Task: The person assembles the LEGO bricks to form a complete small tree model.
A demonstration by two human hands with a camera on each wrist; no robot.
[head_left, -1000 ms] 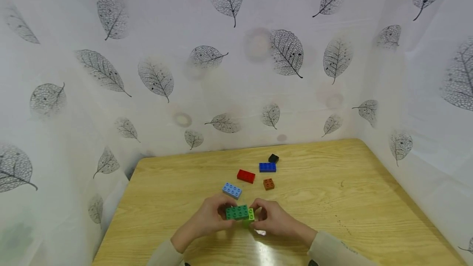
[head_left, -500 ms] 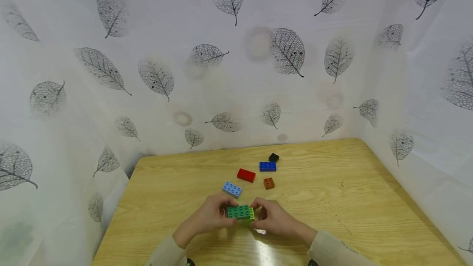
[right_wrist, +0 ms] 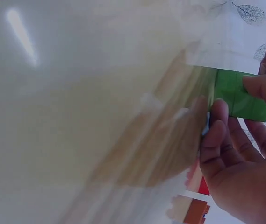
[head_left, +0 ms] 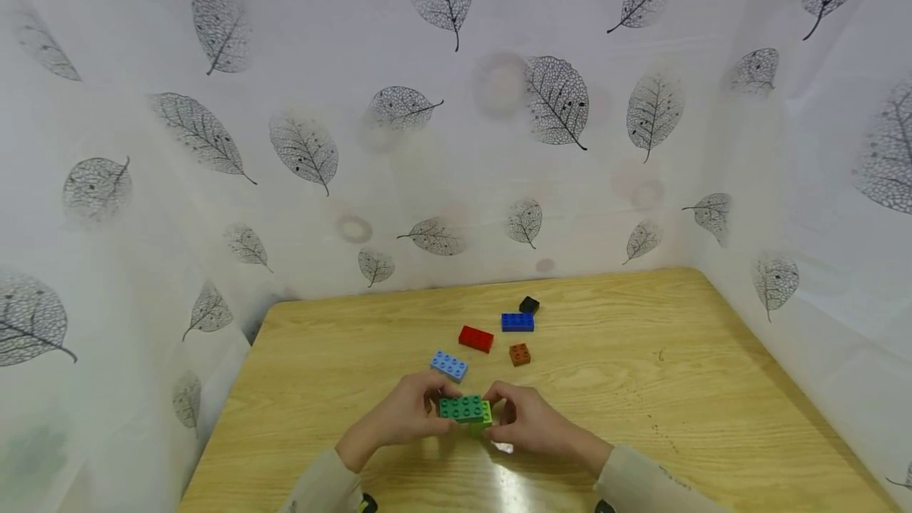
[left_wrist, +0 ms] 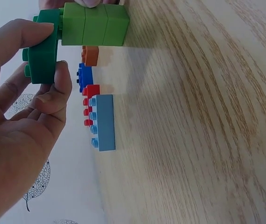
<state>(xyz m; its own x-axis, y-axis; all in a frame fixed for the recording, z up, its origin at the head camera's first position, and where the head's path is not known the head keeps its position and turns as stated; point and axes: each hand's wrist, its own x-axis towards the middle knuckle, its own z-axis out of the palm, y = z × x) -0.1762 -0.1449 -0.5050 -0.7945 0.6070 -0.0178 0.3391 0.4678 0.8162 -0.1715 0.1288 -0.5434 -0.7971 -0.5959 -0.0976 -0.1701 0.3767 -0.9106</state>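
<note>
One dark-green brick [head_left: 461, 408] held over wood-grain table [head_left: 712, 394], leaf-print sheeting [head_left: 456, 172] behind.

right-wrist cam's edge chops the dark green studded plastic brick [left_wrist: 43, 58] in the left hand [head_left: 409, 412], and head view's black plastic block [head_left: 529, 305], way beyond that hand, is too tiny to make out properly

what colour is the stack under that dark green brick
The stack is lime green, clearest in the left wrist view.

The dark green brick [head_left: 461, 408] apparently shifted slightly rightward.
</note>
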